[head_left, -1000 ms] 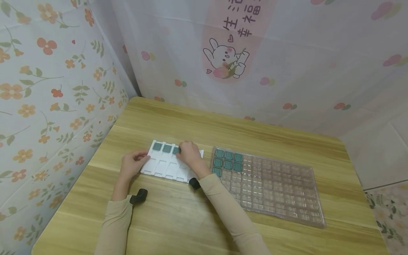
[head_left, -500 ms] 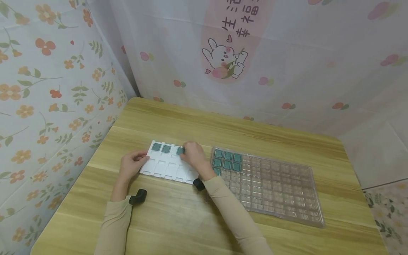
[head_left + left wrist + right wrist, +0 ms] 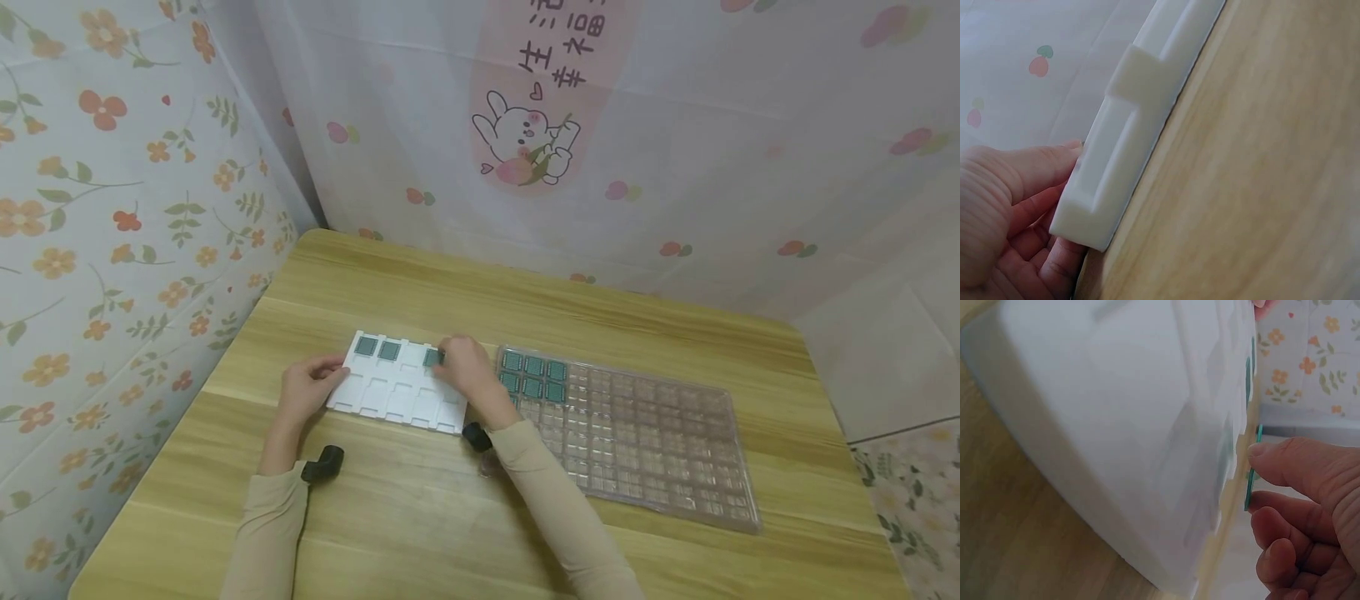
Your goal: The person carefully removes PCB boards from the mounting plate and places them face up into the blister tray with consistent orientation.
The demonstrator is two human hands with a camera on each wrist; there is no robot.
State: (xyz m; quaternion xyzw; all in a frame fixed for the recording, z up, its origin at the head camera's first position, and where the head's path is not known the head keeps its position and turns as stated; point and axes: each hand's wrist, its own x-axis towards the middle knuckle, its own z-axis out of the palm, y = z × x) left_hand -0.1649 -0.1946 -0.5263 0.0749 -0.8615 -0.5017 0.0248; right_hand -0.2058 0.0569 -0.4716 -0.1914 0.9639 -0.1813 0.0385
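Observation:
A white compartmented tray (image 3: 386,392) lies on the table, two green square chips (image 3: 388,350) in its back-row left pockets. My left hand (image 3: 307,387) grips the tray's left end; in the left wrist view the thumb and fingers of the left hand (image 3: 1022,212) pinch the tray's corner (image 3: 1079,225). My right hand (image 3: 468,371) pinches another green chip (image 3: 432,357) over the tray's back right part. In the right wrist view, the right hand (image 3: 1307,512) holds that thin chip (image 3: 1252,478) by its edge, raised off the white tray (image 3: 1104,425).
Right of the white tray lies a large clear tray (image 3: 645,433) with many pockets, several green chips (image 3: 534,365) in its back left corner. Black wrist-mounted devices (image 3: 325,465) show below both hands. A floral curtain (image 3: 150,208) stands left, a printed cloth behind the table (image 3: 420,517).
My right hand has moved to the right with the pinched chip, from the third back-row pocket, which now shows bare, toward the fourth. The left hand keeps its grip on the tray.

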